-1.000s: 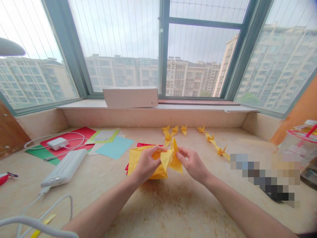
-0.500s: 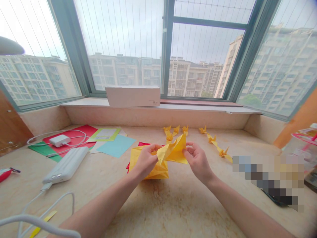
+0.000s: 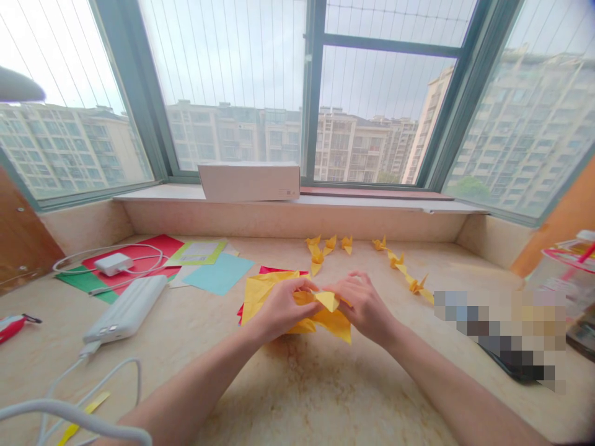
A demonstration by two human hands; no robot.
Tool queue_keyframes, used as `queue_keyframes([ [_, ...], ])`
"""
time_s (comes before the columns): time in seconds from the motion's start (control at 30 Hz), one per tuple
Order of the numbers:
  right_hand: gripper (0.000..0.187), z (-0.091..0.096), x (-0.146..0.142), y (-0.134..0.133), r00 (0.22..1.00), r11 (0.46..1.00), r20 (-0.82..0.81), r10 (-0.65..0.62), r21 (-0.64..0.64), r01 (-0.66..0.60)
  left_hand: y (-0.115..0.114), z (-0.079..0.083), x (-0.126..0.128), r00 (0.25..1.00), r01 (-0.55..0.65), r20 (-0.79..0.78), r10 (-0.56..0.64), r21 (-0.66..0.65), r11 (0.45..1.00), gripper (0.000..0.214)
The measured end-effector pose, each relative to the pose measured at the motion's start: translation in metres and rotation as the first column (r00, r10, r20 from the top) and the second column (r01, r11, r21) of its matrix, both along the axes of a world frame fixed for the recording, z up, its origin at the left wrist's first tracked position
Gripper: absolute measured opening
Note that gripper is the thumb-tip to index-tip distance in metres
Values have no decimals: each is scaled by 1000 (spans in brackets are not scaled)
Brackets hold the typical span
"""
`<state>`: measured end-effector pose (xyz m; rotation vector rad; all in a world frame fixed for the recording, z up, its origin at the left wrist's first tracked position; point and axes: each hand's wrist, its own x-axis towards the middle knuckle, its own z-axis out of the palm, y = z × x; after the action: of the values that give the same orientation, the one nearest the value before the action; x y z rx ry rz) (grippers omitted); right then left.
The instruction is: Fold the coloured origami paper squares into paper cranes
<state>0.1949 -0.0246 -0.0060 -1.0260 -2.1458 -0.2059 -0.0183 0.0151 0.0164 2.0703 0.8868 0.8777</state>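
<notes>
Marble-topped window bench (image 3: 297,396), viewed from above: the fingers (image 3: 303,286) of the left hand (image 3: 279,313) and right hand (image 3: 365,306) curl inward, pinching a folded sheet of yellow origami paper (image 3: 332,325) between them, over a red paper sheet (image 3: 272,271). Small yellow paper cranes (image 3: 317,255) stand in rows beyond the fingers; a white power bank (image 3: 125,310) and a light-blue paper square (image 3: 218,275) lie to their left.

Matt, thin yellow origami paper (image 3: 331,325) with crisp creases; glossy, polished marble countertop (image 3: 307,396) with soft veining; smooth white plastic power bank (image 3: 125,310); matt white cardboard box (image 3: 248,181) on the sill; dull, smooth-painted grey-green metal window frame (image 3: 312,93) around glossy glass panes (image 3: 227,74).
</notes>
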Motion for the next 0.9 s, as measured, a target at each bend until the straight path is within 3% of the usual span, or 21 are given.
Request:
queue_keyframes([
  [0.2,27,-9,5,5,992,1000,-125,-24,12,26,-2,2,-2,999,20,-34,-17,79,997,23],
  [0.37,29,-8,4,4,988,998,-143,-54,23,57,-1,1,-2,1000,27,0,-27,62,998,22],
  [0.53,24,-5,3,4,975,997,-210,-75,10,78,5,-7,-1,984,-41,174,49,-46,998,40],
  [0.73,25,-2,-1,2,933,989,-329,-147,-83,126,8,-8,3,885,145,466,6,-287,947,56],
  [0.9,26,-4,-1,2,875,965,-442,-199,-246,95,8,-5,4,864,203,503,-11,-330,922,43],
])
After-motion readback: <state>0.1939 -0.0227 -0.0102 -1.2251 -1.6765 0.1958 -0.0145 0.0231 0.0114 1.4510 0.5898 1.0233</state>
